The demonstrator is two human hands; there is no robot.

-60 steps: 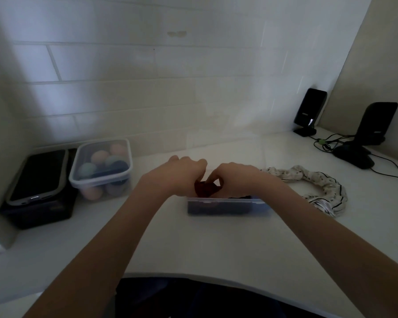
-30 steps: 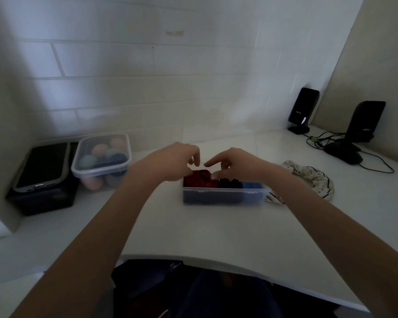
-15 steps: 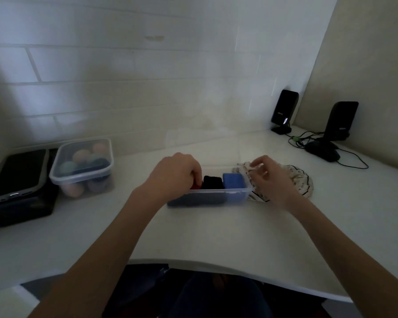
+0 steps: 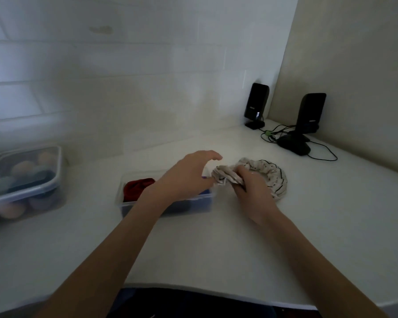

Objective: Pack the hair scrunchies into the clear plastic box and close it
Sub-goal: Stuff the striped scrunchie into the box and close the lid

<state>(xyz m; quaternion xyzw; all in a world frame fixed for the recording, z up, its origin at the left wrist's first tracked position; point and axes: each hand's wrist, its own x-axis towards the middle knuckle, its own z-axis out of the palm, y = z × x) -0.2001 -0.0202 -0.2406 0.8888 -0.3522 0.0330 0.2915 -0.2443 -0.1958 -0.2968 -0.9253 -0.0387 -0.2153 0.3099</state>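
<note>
Head view. White counter (image 4: 216,244) set against a tiled wall, in dim light. A clear plastic box (image 4: 133,203) sits open near the middle of the counter, no lid on it. Inside, a red scrunchie (image 4: 137,185) lies at the left end; something blue (image 4: 206,192) shows at the right end, with dark shapes between that are mostly hidden by the forearm.

Left hand (image 4: 189,175) hovers over the right half of the box, fingers spread and loosely arched, gripping nothing.

Right hand (image 4: 251,187) is just right of the box, fingers curled round one end of a white patterned scrunchie (image 4: 271,175). The bunched end reaches toward the box's right edge; the rest lies on the counter behind the hand.

Far left: a lidded container (image 4: 23,180) of pale coloured balls. Back right corner: two black speakers (image 4: 256,102), (image 4: 310,113) with cables (image 4: 324,152) trailing on the counter.
</note>
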